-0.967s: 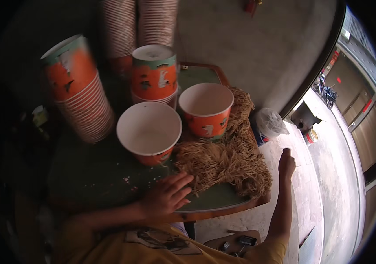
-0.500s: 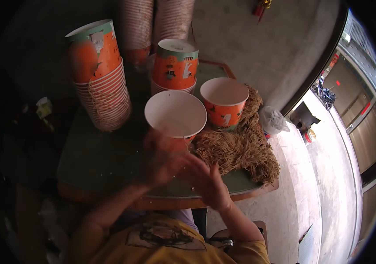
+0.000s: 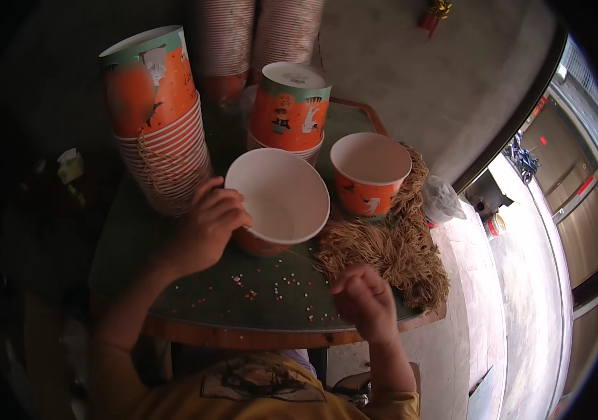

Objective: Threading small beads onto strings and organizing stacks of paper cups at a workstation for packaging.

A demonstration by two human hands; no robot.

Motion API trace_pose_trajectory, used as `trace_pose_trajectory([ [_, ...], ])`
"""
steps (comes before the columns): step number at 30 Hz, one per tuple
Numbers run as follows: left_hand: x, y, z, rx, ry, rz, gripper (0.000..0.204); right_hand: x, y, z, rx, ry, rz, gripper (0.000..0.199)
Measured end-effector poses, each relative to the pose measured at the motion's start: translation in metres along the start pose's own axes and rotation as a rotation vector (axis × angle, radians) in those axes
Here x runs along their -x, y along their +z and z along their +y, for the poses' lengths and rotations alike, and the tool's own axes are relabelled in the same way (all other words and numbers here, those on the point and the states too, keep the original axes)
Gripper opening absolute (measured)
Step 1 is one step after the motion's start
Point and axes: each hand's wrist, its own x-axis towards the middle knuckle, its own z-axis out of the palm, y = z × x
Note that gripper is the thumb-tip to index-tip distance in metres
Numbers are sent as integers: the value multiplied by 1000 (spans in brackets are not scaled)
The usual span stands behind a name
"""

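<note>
My left hand (image 3: 211,222) grips the left side of a white-lined paper bucket (image 3: 278,196), its fingers at the rim. The bucket tilts toward me and looks empty inside. Closed in a pinch, my right hand (image 3: 365,297) is just in front of a heap of tan twine (image 3: 383,255). A thin strand (image 3: 302,257) runs from the bucket's lower front toward that hand. Behind the heap stands another orange bucket (image 3: 371,171), upright and open. Small white and pink bits (image 3: 285,283) are scattered on the green tabletop (image 3: 145,273) between my hands.
A tall leaning stack of orange buckets (image 3: 162,126), with twine hanging on it, stands at the left. An upside-down stack (image 3: 290,105) is behind the held bucket. Further back rise tall wrapped stacks (image 3: 225,42). A clear plastic bag (image 3: 441,199) sits beyond the table's right edge.
My left hand has moved up and left onto the bucket's rim. My right hand has moved right and down, away from the left, and closed. The bucket now tips more toward me.
</note>
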Motion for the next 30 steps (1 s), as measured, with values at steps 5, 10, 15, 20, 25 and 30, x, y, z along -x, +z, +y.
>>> trace_pose_trajectory([
  [5,-2,-26,-39,28,71,-66,14,-45,4,-17,-627,-84,-98,24],
  [10,4,-26,-62,352,63,-180,20,-89,6,-4,-974,-9,-159,22],
  [15,22,-18,-79,504,24,-199,22,-103,15,6,-1058,17,-130,23],
  [20,29,-13,-83,503,-51,-78,17,-113,28,2,-994,-19,-196,25],
  [25,22,-43,-31,165,-214,379,23,-114,42,-5,-1022,5,-225,27],
  [30,3,-27,74,407,-300,115,50,-115,70,-10,-1129,18,-297,32],
])
